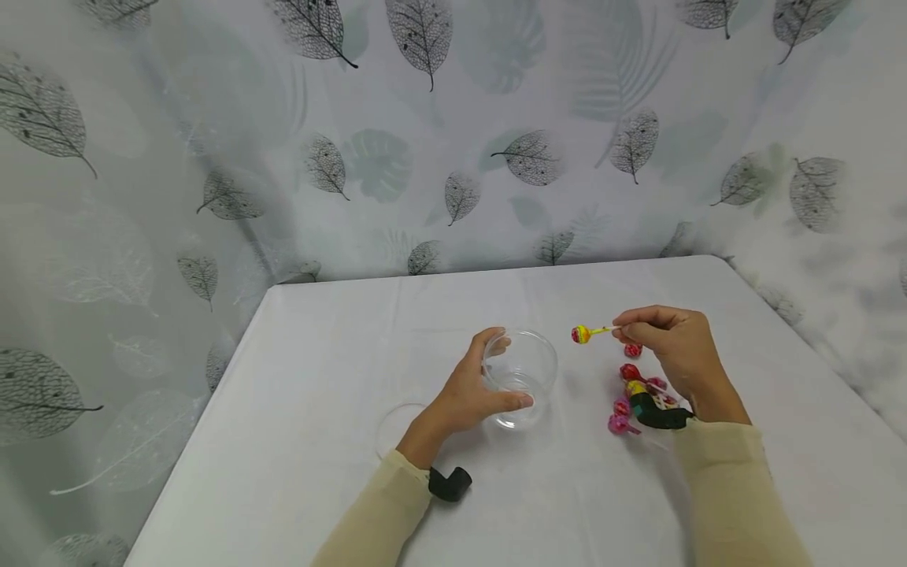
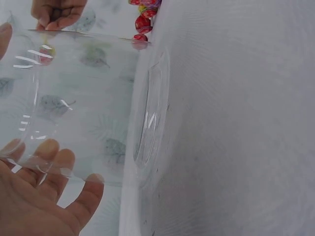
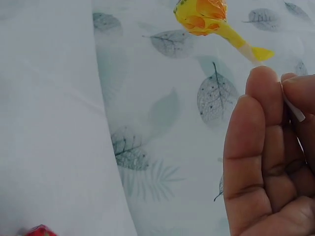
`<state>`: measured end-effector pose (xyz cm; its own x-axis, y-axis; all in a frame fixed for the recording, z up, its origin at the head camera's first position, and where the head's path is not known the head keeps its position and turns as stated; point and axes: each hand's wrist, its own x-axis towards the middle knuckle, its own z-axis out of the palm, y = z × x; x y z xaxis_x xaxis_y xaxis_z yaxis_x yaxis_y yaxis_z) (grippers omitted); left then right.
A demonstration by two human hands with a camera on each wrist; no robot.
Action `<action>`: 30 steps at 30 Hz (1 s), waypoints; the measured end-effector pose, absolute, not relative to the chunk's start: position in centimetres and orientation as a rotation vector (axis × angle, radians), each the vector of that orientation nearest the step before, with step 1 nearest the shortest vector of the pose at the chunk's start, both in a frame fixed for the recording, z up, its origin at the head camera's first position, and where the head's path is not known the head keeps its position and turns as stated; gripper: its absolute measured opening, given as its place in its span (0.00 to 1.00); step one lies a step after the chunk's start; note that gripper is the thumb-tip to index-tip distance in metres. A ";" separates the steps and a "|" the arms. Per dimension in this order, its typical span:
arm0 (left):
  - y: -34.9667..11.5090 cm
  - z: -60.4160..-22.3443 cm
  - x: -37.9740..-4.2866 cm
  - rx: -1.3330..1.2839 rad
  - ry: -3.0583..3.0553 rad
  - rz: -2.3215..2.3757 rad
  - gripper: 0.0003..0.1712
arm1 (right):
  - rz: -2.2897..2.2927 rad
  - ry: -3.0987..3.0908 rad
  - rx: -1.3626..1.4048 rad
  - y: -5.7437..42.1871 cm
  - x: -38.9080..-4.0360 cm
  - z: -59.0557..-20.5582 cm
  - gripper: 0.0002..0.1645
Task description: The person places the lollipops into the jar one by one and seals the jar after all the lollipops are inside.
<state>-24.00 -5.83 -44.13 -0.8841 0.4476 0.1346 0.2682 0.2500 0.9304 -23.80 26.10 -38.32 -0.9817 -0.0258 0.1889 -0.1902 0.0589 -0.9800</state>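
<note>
My left hand (image 1: 471, 386) grips a clear plastic jar (image 1: 522, 358) by its side, thumb on the near side and fingers round the far side. The jar's mouth faces up, and its base is right at the white tabletop in the left wrist view. My right hand (image 1: 673, 342) pinches the thin stick of a lollipop (image 1: 581, 335) between thumb and fingertips. Its yellow wrapped head (image 3: 202, 14) points left toward the jar, a little apart from the rim. Through the jar wall, nothing shows inside. Several red and pink wrapped lollipops (image 1: 620, 406) lie beneath my right hand, which partly hides them.
A clear round lid (image 1: 383, 417) lies on the white table (image 1: 319, 354), left of the jar and partly behind my left wrist. Black wrist mounts (image 1: 449, 484) sit at both cuffs. Leaf-patterned cloth (image 1: 460, 197) hangs behind and beside the table.
</note>
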 end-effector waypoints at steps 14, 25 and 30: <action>-5.7 -44.2 -23.9 0.650 2.369 1.689 0.59 | 2.138 -2.106 0.333 24.7 -24.5 -36.8 0.07; -5.7 -44.3 -24.1 0.640 2.368 1.696 0.59 | 1.998 -2.311 0.300 22.5 -24.2 -36.0 0.09; -5.6 -44.2 -24.0 0.630 2.366 1.684 0.59 | 1.957 -2.350 0.343 21.6 -24.1 -35.9 0.09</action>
